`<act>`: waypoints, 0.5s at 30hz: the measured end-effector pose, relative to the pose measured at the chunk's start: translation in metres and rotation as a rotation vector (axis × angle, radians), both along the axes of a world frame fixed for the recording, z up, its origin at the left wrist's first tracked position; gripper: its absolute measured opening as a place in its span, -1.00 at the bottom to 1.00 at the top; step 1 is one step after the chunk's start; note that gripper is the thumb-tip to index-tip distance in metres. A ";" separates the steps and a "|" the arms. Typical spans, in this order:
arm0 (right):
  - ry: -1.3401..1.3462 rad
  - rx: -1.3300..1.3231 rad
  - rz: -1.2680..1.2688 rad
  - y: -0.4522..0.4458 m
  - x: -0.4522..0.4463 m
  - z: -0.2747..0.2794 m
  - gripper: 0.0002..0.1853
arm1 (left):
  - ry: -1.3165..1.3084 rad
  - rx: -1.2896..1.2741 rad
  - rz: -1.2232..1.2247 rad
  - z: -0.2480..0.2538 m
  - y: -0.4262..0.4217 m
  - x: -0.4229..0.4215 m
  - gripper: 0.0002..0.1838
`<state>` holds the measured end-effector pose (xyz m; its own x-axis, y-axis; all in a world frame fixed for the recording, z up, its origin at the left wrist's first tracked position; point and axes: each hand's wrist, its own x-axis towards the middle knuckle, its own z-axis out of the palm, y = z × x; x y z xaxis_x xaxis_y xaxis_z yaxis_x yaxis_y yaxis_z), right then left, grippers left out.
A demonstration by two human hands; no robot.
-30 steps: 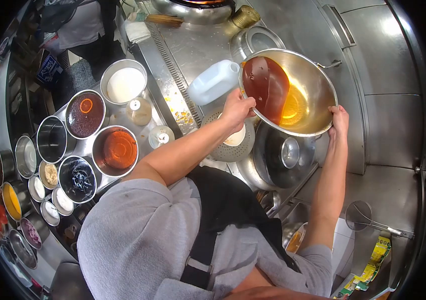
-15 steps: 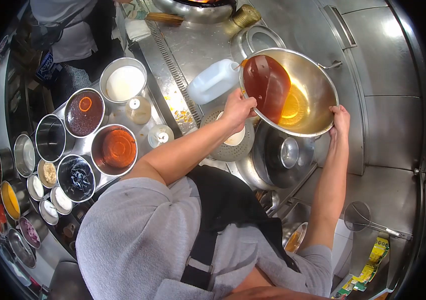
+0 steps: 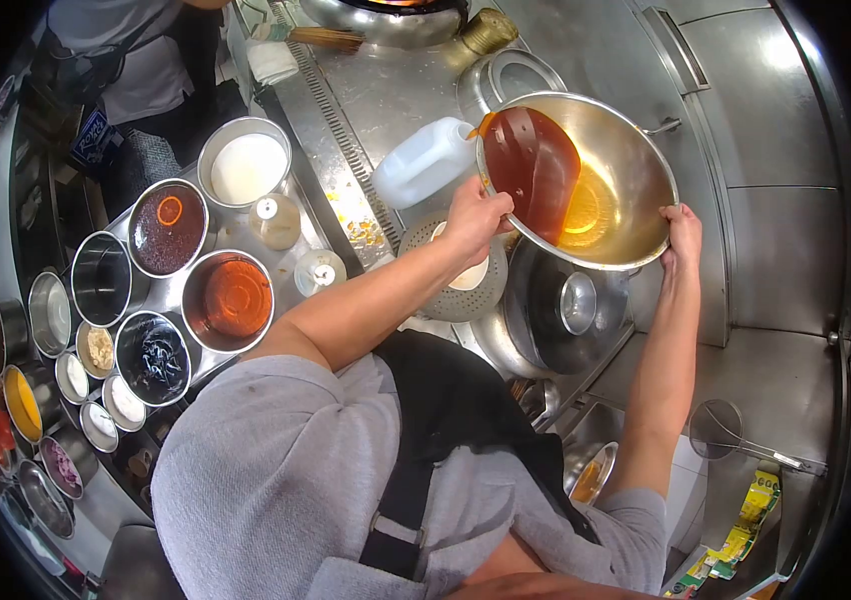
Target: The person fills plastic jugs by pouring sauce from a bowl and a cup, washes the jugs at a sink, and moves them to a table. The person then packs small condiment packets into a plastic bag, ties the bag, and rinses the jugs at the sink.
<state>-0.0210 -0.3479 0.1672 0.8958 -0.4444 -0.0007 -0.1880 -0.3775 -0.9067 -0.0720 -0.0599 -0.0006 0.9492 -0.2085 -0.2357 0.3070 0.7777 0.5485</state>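
At left, pots [image 3: 197, 298] stand close together. Right of them, a jug [image 3: 422, 165] has its mouth just beside the left rim of a bowl [image 3: 636, 175]. The left hand [image 3: 478, 218] has its fingers clamped on the bowl's near-left rim. The bowl tilts left, brown sauce [image 3: 529, 165] pooled at its lip. The right hand's [image 3: 684, 236] fingers clamp the right rim.

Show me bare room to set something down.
The steel cooktop has a largely bare patch between the bamboo brush and plastic jug. Crowded: the side counter, packed with pots, and near the mixing bowl, around the perforated strainer and dark lid.
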 end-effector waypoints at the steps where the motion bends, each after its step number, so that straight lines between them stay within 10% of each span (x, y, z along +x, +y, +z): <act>1: 0.000 0.000 0.000 -0.001 0.000 0.000 -0.93 | 0.006 0.000 -0.004 0.003 0.001 -0.001 -0.75; 15: 0.006 -0.002 0.024 0.002 0.002 0.007 -0.95 | 0.028 -0.051 -0.003 0.005 0.000 -0.002 -0.71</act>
